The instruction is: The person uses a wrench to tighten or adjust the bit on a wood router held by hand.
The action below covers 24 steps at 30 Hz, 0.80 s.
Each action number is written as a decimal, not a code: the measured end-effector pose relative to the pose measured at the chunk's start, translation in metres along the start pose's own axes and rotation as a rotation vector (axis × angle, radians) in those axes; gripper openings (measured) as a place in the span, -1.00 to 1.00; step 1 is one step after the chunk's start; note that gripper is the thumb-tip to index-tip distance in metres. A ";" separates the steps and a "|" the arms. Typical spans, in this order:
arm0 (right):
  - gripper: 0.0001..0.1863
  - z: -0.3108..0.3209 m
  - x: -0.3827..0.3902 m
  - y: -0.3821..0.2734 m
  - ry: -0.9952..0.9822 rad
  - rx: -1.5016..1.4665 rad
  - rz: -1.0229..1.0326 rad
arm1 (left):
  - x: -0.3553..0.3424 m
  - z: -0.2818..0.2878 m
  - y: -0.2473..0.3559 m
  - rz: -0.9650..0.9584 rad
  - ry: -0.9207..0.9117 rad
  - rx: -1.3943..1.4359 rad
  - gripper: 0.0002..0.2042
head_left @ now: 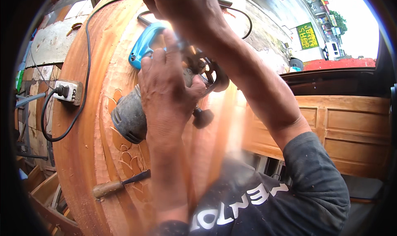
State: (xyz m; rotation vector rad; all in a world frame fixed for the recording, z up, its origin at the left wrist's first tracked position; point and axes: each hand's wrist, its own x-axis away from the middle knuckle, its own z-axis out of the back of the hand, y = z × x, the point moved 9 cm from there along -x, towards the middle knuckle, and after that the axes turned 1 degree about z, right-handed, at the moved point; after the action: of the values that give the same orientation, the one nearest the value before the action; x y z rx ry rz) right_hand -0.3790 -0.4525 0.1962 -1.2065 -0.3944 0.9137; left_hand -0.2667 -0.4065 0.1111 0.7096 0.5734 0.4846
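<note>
A router with a grey motor housing [129, 117] and a blue handle [142, 50] lies tilted on its side on a carved wooden panel [78, 161]. My left hand [163, 76] is wrapped over its middle, thumb toward the base and a dark knob [203, 118]. Above the blue handle, my right hand [161, 2] reaches across from the right with its fingers curled. The top edge cuts it off, so whatever it grips is hidden. Close to my left forearm rests a chisel [108, 189] with a wooden handle. Petal shapes are carved into the panel around it.
A white socket box [73, 93] with a black plug sits at the panel's left edge. A black cable [88, 50] loops beside it. To the right stands a panelled wooden piece [355, 128]. Wooden boxes [45, 190] fill the lower left. A street with vehicles lies beyond.
</note>
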 end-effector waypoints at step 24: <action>-0.51 0.316 0.183 0.092 0.916 -0.776 0.235 | -0.007 -0.001 0.026 -0.075 -0.069 -0.139 -0.71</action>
State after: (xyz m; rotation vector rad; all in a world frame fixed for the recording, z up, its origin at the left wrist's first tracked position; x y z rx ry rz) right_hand -0.5266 -0.1058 0.1856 -2.2622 0.1753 0.2936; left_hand -0.2777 -0.3930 0.1310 0.5687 0.4947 0.4239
